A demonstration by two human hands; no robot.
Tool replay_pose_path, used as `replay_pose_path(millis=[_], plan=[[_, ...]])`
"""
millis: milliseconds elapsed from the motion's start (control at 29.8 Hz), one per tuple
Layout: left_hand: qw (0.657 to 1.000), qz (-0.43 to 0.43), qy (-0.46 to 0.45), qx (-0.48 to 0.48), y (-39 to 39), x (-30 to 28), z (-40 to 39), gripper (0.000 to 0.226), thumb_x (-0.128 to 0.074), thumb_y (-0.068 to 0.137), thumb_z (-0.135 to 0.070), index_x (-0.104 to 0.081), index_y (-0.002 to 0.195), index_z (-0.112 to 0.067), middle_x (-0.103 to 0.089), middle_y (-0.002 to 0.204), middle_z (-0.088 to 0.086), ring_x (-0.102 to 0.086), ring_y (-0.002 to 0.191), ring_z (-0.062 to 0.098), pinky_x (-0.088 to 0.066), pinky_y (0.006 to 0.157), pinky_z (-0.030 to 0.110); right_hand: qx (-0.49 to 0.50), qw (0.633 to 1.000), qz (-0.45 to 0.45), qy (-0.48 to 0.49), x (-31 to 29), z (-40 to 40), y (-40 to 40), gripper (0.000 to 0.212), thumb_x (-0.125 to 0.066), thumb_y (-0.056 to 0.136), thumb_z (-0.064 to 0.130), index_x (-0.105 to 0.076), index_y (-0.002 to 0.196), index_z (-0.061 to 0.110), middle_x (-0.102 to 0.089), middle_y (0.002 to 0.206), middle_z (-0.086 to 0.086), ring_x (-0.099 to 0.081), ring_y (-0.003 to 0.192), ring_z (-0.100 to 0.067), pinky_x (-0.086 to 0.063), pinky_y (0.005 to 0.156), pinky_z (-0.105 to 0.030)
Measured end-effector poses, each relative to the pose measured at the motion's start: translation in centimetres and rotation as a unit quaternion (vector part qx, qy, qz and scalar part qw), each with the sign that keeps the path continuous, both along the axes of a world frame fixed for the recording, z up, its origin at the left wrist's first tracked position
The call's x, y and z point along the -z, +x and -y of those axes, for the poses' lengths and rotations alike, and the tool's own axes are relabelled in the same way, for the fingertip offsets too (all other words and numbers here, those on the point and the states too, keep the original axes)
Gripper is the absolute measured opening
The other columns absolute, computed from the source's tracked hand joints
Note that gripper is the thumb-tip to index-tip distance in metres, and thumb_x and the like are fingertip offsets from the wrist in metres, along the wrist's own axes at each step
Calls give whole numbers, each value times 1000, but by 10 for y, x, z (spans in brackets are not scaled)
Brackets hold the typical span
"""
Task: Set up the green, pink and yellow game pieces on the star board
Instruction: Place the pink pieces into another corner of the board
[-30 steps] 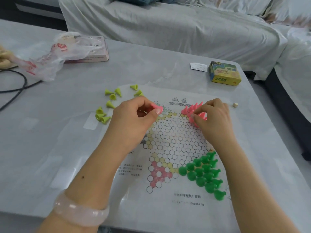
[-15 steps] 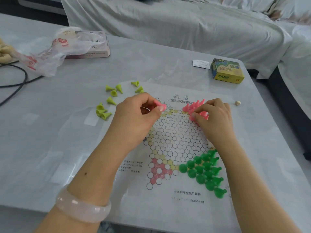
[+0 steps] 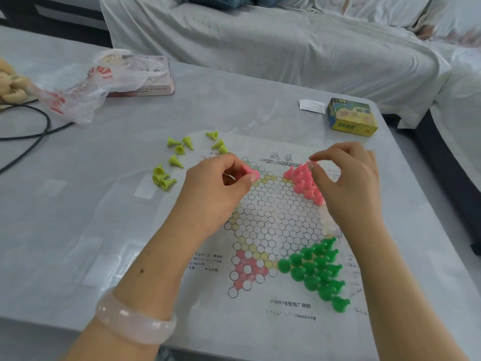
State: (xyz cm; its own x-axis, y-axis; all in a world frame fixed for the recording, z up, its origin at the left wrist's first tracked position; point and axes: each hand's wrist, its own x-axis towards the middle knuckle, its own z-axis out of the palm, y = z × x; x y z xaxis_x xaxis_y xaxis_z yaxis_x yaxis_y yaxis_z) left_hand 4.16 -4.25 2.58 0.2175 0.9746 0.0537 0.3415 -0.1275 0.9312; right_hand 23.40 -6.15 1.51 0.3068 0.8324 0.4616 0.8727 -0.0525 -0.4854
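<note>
The paper star board [image 3: 276, 225] lies flat on the table. Several green pieces [image 3: 315, 269] stand in its near right point. Several pink pieces [image 3: 303, 181] stand in the far right point. My right hand [image 3: 348, 183] is beside them, thumb and forefinger pinched on the farthest pink piece [image 3: 311, 164]. My left hand [image 3: 218, 188] holds another pink piece [image 3: 250, 173] over the board's far left part. Loose yellow pieces [image 3: 179, 152] lie on their sides off the board's far left corner, with more yellow pieces [image 3: 162, 178] close by.
A yellow and green box [image 3: 351, 117] and a paper slip [image 3: 312, 106] sit at the far right. A plastic bag [image 3: 99, 82] lies over a pink box [image 3: 158, 83] at the far left, with a black cable [image 3: 39, 131] beside it. A covered sofa [image 3: 260, 48] stands behind the table.
My right hand has moved from over the pink cluster to its far tip, fingers now pinched on one piece. My left hand still holds its pink piece in about the same place.
</note>
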Motion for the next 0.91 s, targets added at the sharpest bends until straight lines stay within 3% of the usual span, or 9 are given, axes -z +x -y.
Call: replay_pose_path(millis=[67, 168, 269, 403, 571, 672, 806, 907], plan=[[1000, 1, -9, 5, 2, 0, 1, 5, -65, 81, -25, -67, 82, -21, -66, 78, -5, -56, 65, 7, -46, 63, 15, -54, 998, -21, 17, -15, 5, -10, 11, -60, 84, 18, -67, 92, 22, -50, 90, 11, -44, 87, -11, -29, 71, -17], [1000, 0, -15, 14, 6, -1, 3, 5, -68, 79, -26, -68, 81, -21, -68, 80, -2, -60, 73, 13, -47, 62, 15, -169, 984, -27, -42, -26, 12, -29, 13, -57, 84, 27, -66, 93, 27, -51, 80, 21, -47, 74, 0, -34, 67, -11], [999, -30, 8, 19, 7, 0, 4, 4, -68, 79, -25, -68, 80, -21, -65, 76, -2, -60, 70, 13, -46, 59, 17, -220, 971, -7, -90, -22, 14, -41, 18, -58, 80, 36, -67, 94, 28, -53, 77, 19, -46, 71, 2, -33, 65, -9], [994, -85, 65, 16, 8, 2, 4, 4, -65, 80, -22, -66, 80, -18, -58, 73, -7, -56, 70, 12, -46, 63, 21, -215, 973, -19, -86, -17, 12, -44, 8, -63, 81, 28, -67, 88, 25, -58, 75, 15, -49, 69, 0, -37, 67, -8], [972, -170, 162, 25, 11, 5, 7, 6, -59, 83, -24, -58, 79, -20, -45, 69, -15, -48, 72, 10, -43, 67, 25, -217, 971, -19, -96, -16, 12, -49, 4, -62, 82, 22, -65, 81, 19, -61, 72, 10, -53, 71, -4, -44, 67, -20], [975, -157, 159, 25, 12, 5, 6, 11, -59, 84, -30, -61, 82, -19, -50, 72, -12, -49, 70, 6, -43, 66, 21, -199, 975, -26, -91, -16, 10, -47, 6, -61, 83, 21, -66, 80, 21, -61, 72, 13, -55, 72, -4, -46, 70, -21], [983, -128, 132, 18, 9, 1, 2, 9, -66, 81, -22, -64, 89, -19, -54, 75, -12, -51, 70, 0, -42, 68, 13, -94, 993, -64, -40, -21, 2, -25, 18, -60, 84, 22, -56, 71, 34, -54, 70, 20, -54, 66, 6, -45, 64, -9], [986, -111, 127, 17, 8, -2, 2, 10, -65, 81, -17, -66, 92, -17, -57, 79, -8, -55, 74, 5, -45, 70, 15, -9, 999, -17, -32, -15, -8, -2, 8, -58, 84, 20, -63, 80, 23, -55, 78, 8, -51, 74, -5, -41, 68, -24]])
